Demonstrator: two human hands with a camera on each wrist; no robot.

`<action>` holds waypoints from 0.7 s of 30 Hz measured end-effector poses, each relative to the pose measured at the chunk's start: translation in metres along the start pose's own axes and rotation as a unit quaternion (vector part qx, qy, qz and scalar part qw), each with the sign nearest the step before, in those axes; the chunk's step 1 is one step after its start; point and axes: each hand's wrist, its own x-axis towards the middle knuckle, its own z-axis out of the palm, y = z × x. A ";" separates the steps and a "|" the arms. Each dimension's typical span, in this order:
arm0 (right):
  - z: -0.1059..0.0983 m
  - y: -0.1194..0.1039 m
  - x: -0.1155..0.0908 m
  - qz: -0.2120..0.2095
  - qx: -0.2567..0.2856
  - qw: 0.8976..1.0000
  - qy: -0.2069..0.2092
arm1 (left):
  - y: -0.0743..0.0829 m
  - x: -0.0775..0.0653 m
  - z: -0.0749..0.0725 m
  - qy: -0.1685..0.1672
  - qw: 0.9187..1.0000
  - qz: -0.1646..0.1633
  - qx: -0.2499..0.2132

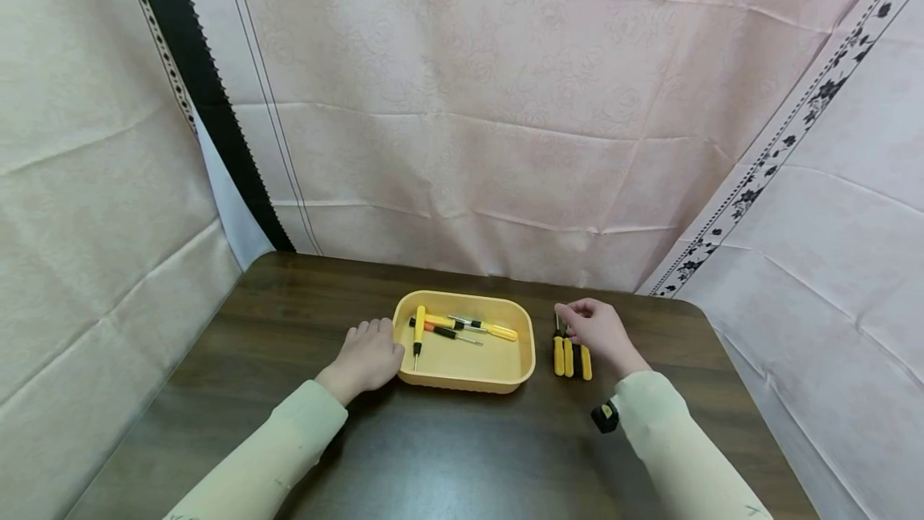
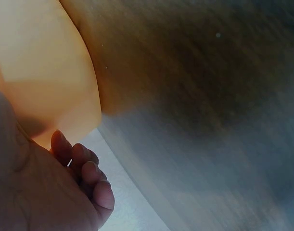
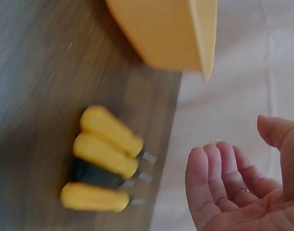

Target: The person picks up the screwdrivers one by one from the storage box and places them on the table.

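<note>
My left hand (image 1: 366,355) rests at the left side of a yellow plastic tray (image 1: 462,384), thumb side against its rim. In the left wrist view its fingers (image 2: 91,173) are loosely bent beside the tray's outer wall. My right hand (image 1: 597,331) hovers over a row of screwdrivers (image 1: 568,357) to the right of the tray, partly covering their shafts. The right wrist view shows its fingers (image 3: 209,175) extended and its thumb apart, with nothing between them. Those screwdrivers lie side by side, yellow handles and one black handle (image 3: 96,173).
Inside the tray lie several screwdrivers, among them a yellow one (image 1: 419,326) and an orange-and-black one (image 1: 440,331). A dark wooden table (image 1: 462,456) carries everything. Pale patterned cloth (image 1: 505,119) hangs behind and at both sides. A small black device (image 1: 605,416) sits at my right wrist.
</note>
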 end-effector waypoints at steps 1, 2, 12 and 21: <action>0.003 -0.005 -0.001 -0.007 -0.005 1.000 -0.003 | 0.000 0.000 0.000 0.001 1.000 0.001 0.000; 0.006 -0.010 -0.002 -0.015 -0.008 1.000 -0.007 | 0.000 0.000 0.000 0.001 1.000 0.001 0.000; 0.038 -0.043 0.000 -0.052 -0.009 0.997 -0.055 | 0.000 0.000 0.001 0.001 1.000 -0.001 -0.001; 0.073 -0.054 0.008 -0.054 -0.009 0.995 -0.089 | 0.000 -0.001 0.002 0.007 1.000 -0.001 -0.002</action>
